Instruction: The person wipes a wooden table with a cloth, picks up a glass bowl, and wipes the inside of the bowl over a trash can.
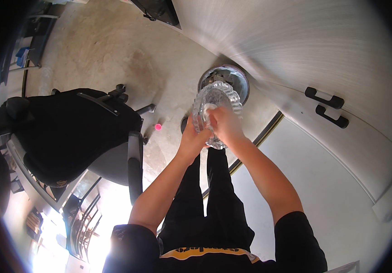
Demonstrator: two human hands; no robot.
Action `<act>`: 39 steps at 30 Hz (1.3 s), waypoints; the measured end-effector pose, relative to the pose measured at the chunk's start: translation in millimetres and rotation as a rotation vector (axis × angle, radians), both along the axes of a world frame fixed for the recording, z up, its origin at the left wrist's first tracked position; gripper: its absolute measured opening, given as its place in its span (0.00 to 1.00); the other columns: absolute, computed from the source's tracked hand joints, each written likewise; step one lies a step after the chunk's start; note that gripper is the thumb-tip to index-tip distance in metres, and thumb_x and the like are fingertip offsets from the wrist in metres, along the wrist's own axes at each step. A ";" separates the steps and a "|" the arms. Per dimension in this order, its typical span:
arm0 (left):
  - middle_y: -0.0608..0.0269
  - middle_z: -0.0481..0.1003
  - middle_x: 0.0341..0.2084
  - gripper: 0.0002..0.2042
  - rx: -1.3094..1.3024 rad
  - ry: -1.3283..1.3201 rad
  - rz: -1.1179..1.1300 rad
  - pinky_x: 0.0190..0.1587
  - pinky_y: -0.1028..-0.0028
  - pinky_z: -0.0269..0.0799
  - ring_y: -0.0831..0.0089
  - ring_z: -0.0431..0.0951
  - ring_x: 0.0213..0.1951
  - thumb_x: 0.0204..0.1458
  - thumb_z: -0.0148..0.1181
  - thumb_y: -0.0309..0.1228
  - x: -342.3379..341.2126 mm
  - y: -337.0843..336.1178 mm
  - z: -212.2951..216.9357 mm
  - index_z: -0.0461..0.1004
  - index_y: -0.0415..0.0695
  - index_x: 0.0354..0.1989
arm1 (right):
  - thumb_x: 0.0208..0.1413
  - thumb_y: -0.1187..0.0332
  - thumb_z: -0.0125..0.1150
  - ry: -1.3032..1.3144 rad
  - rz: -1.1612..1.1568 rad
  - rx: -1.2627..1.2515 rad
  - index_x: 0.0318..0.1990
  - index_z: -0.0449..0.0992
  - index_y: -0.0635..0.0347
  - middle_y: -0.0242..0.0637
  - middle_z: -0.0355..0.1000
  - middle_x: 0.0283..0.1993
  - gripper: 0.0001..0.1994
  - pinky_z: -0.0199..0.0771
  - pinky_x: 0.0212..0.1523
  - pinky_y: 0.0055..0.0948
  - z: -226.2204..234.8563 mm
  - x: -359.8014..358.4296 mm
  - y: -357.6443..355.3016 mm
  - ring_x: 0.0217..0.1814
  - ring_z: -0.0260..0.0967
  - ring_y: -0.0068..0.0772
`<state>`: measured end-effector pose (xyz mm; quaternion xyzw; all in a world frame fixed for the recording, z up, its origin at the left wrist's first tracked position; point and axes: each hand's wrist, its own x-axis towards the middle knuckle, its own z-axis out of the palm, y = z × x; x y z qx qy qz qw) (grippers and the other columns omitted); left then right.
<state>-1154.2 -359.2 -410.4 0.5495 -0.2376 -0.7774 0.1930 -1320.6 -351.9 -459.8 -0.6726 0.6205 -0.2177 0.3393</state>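
A clear glass dish (219, 92) with a scalloped rim is tilted in front of my legs. My left hand (193, 140) grips its near left edge, thumb on top and fingers partly hidden behind the glass. Inside the dish, my right hand (226, 123) is closed on a small white wad, which looks like tissue (210, 107). That hand is slightly blurred. Beyond the dish, and partly covered by it, a round bin (246, 86) with some litter inside stands on the floor.
On the left is a black swivel chair (77, 136), with a small pink round thing (158, 127) on the floor beside it. To the right runs a pale cabinet (305, 50) with black handles (324, 98). A black object (159, 11) stands at the top.
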 end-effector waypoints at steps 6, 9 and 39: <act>0.54 0.71 0.59 0.37 0.019 0.005 0.038 0.43 0.65 0.82 0.66 0.81 0.50 0.54 0.59 0.27 -3.3 6.1 2.2 0.54 0.48 0.74 | 0.55 0.72 0.66 0.028 0.008 -0.019 0.46 0.79 0.54 0.42 0.75 0.36 0.11 0.79 0.40 0.47 -10.3 -13.9 -7.1 0.39 0.78 0.52; 0.58 0.72 0.54 0.37 0.015 -0.008 0.084 0.39 0.71 0.81 0.72 0.79 0.45 0.52 0.60 0.26 -11.7 4.3 15.2 0.56 0.44 0.73 | 0.58 0.71 0.64 0.233 -0.139 -0.077 0.45 0.78 0.53 0.43 0.76 0.37 0.08 0.79 0.39 0.46 -20.4 -24.8 -27.8 0.37 0.79 0.53; 0.55 0.71 0.62 0.40 0.029 0.015 -0.025 0.41 0.72 0.81 0.72 0.79 0.49 0.55 0.61 0.24 -16.7 -1.8 8.2 0.50 0.47 0.77 | 0.53 0.81 0.64 -0.177 -0.228 -0.273 0.38 0.78 0.58 0.42 0.75 0.34 0.08 0.74 0.43 0.48 0.8 -17.3 -40.1 0.41 0.75 0.52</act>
